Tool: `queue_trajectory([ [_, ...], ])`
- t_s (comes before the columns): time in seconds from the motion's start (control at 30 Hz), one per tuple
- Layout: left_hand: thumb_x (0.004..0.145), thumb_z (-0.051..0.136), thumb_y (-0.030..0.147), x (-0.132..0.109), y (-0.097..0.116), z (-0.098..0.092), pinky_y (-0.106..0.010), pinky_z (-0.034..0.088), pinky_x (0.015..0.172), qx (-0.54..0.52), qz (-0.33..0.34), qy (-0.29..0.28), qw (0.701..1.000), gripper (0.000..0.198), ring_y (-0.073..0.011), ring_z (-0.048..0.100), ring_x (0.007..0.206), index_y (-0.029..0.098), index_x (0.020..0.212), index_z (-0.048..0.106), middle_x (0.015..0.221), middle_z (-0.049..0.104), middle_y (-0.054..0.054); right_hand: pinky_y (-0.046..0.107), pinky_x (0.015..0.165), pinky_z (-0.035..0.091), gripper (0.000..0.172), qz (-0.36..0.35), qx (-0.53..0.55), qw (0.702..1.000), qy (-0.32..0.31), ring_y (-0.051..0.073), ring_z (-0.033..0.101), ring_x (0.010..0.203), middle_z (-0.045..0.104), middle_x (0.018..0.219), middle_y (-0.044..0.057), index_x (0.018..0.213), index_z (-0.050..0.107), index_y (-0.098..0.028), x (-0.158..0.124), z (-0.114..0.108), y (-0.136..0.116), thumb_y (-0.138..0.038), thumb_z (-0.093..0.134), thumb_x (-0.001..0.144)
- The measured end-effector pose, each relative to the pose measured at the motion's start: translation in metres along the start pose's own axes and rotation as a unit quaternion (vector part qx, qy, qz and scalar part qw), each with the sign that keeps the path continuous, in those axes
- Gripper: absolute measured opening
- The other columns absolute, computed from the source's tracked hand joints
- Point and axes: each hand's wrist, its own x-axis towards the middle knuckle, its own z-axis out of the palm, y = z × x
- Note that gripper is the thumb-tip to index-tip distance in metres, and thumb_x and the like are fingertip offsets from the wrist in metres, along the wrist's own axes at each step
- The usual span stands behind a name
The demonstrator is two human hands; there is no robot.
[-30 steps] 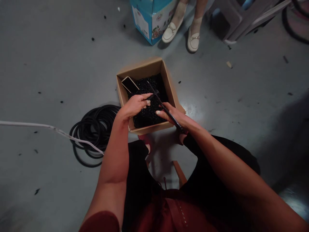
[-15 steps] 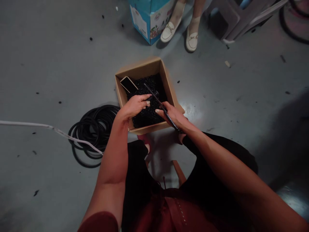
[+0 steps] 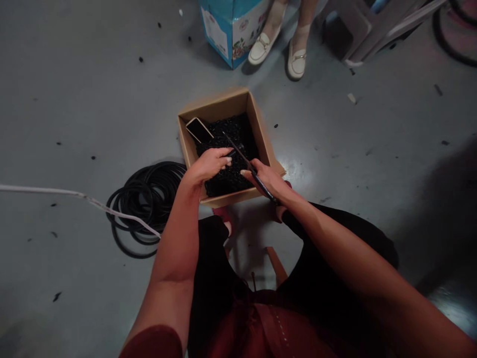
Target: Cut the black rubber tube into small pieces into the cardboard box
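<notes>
- While the right hand (image 3: pixel 266 180) wraps around long, narrow black scissors (image 3: pixel 249 166), the fingers lie together along the tool, and its tips reach over the middle of the box.
- The left hand (image 3: pixel 206 165) sits just beside the blades, its fingers curled together on a short dark cord end (image 3: pixel 233 153), though shadow hides the exact grip.
- A brown cardboard box (image 3: pixel 212 107), open-topped with thin straight walls, holds a heap of small, matte black rubber pieces (image 3: pixel 227 181).
- A phone (image 3: pixel 199 130) rests on the heap in the box's far left corner.
- Beyond the box's left edge lies a coil of black rubber cord (image 3: pixel 143 209), with a white cable (image 3: pixel 74 195) crossing its near side.
- Past the far edge, a blue printed carton (image 3: pixel 231 30) stands near a co-worker's cream loafers (image 3: pixel 297 64).
- Wide gray floor (image 3: pixel 372 124) with scattered black scraps spreads on both sides.
</notes>
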Motion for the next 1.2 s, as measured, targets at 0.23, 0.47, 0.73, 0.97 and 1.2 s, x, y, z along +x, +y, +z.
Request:
queue_trajectory([
  [0.23,0.081,0.047,0.014,0.006,-0.009,0.003,-0.022,0.042,0.064,0.036,-0.033,-0.029,0.998,0.027,-0.0099,0.05,0.064,0.013,0.096,0.069,0.077,0.062,-0.002,0.029,0.061,0.035,0.036,0.02,-0.037,0.999,-0.029,0.025,0.059,0.075,0.063,0.078,0.009,0.094,0.05,-0.022,-0.003,0.0,-0.004,-0.056,0.041,0.09],
  [0.47,0.081,0.047,0.014,0.005,-0.012,0.0,-0.024,0.041,0.063,0.033,-0.05,-0.061,0.996,0.022,-0.0113,0.052,0.064,0.013,0.089,0.067,0.076,0.063,-0.004,0.029,0.062,0.035,0.029,0.011,-0.04,0.998,-0.051,0.026,0.059,0.076,0.065,0.08,0.009,0.092,0.05,-0.023,-0.003,0.003,-0.005,-0.051,0.044,0.089],
  [0.73,0.08,0.046,0.015,0.005,-0.015,0.0,-0.023,0.04,0.064,0.073,-0.051,-0.08,0.993,0.015,-0.0125,0.055,0.067,0.013,0.078,0.06,0.074,0.062,-0.004,0.028,0.061,0.033,0.031,0.011,-0.062,0.996,-0.061,0.026,0.062,0.079,0.067,0.085,0.01,0.094,0.05,-0.021,-0.007,0.004,-0.007,-0.05,0.041,0.091],
  [0.97,0.08,0.043,0.014,0.007,-0.017,-0.001,-0.023,0.041,0.063,0.133,-0.051,-0.089,0.986,0.017,-0.0126,0.055,0.067,0.012,0.078,0.06,0.073,0.062,-0.005,0.028,0.063,0.035,0.032,0.02,-0.086,0.994,-0.058,0.028,0.064,0.085,0.068,0.089,0.012,0.098,0.052,-0.019,-0.008,0.006,-0.012,-0.048,0.04,0.093],
  [1.2,0.082,0.045,0.016,0.005,-0.013,0.0,-0.023,0.044,0.065,0.079,-0.055,-0.069,0.993,0.034,-0.0125,0.056,0.069,0.008,0.11,0.064,0.082,0.066,-0.007,0.029,0.063,0.039,0.027,0.024,0.014,1.0,0.0,0.023,0.061,0.077,0.064,0.081,0.007,0.091,0.05,-0.021,0.003,0.008,-0.001,-0.048,0.046,0.089],
])
